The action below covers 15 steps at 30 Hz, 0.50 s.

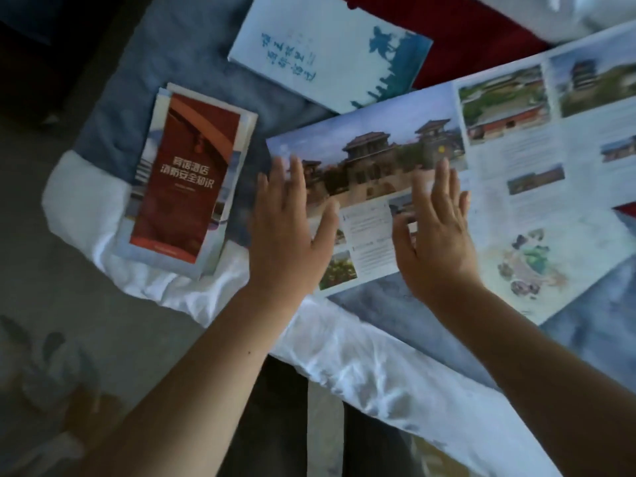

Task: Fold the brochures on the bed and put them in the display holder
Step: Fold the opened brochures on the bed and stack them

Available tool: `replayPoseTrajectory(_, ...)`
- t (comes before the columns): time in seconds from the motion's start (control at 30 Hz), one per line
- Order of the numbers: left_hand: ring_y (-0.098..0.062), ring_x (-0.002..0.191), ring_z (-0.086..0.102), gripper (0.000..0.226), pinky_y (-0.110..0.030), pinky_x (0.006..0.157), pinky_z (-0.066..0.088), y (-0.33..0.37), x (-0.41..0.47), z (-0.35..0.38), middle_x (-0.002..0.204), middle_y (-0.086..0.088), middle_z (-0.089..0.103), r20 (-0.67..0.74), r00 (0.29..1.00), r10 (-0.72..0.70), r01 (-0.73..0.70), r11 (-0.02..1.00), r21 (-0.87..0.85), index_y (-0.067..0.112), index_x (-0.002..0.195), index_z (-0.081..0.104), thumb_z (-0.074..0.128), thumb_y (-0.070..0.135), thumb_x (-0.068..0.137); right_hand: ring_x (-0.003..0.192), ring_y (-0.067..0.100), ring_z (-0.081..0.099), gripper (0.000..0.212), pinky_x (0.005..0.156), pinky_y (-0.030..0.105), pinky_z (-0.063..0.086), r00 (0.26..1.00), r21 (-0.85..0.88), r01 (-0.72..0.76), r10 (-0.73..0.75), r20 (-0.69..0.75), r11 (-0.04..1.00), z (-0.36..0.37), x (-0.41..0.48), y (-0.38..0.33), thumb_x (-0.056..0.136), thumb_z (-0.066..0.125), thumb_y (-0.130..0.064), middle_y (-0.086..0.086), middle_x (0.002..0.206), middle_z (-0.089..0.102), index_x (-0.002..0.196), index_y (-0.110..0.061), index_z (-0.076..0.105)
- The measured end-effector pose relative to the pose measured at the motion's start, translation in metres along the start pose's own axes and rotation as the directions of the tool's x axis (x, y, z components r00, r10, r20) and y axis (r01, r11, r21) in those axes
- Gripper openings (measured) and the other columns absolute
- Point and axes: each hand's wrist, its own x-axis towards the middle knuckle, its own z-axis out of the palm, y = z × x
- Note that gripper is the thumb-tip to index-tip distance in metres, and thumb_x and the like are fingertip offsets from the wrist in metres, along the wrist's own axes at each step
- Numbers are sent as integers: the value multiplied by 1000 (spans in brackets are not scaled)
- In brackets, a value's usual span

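Observation:
A large brochure with temple photos lies unfolded across the bed, running from the centre to the right edge. My left hand lies flat with straight fingers on its left end. My right hand is spread flat on the same panel, a little to the right. A stack of folded brochures with a red cover on top sits left of my left hand, apart from it. A white and blue folded brochure lies further back. No display holder is in view.
The bed has a blue-grey cover and a white sheet hanging over its near edge. A red cloth lies at the back. The floor is to the left, with slippers on it.

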Motion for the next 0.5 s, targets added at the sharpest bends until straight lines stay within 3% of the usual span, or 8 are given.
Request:
replayPoseTrajectory(0.1,-41,157,4,78,-54,124,18,26,-11,23,172,-11,7,32,999,-2,-3,991,133,14,164,18,43,56,102,157,38,-3,66,127,54,-1,992,-54,-118,121,46,992,-15,-18,57,108,34,-37,22,169,2,163,-6,15)
replayPoseTrajectory(0.23,-54,152,0,84,-64,120,19,51,-14,48,172,-12,4,55,998,8,-20,975,219,20,162,25,37,70,96,157,37,7,68,126,51,-2,997,-130,-61,65,28,990,-20,-49,94,108,30,-45,20,169,14,161,-4,21)
replayPoseTrajectory(0.37,-54,152,-6,97,-67,121,12,56,-5,59,173,-5,-3,56,998,10,-28,942,333,35,163,15,22,91,84,158,33,-1,73,122,42,-13,993,-146,-94,104,59,985,-8,-79,84,105,16,-52,19,170,5,163,-7,13)
replayPoseTrajectory(0.5,-47,155,-3,103,-69,120,12,57,12,59,173,-2,1,18,999,49,-52,914,403,40,161,17,17,100,77,156,32,-18,76,118,43,-28,986,-192,-109,131,104,975,8,-115,59,104,14,-55,19,169,-10,164,-10,0)
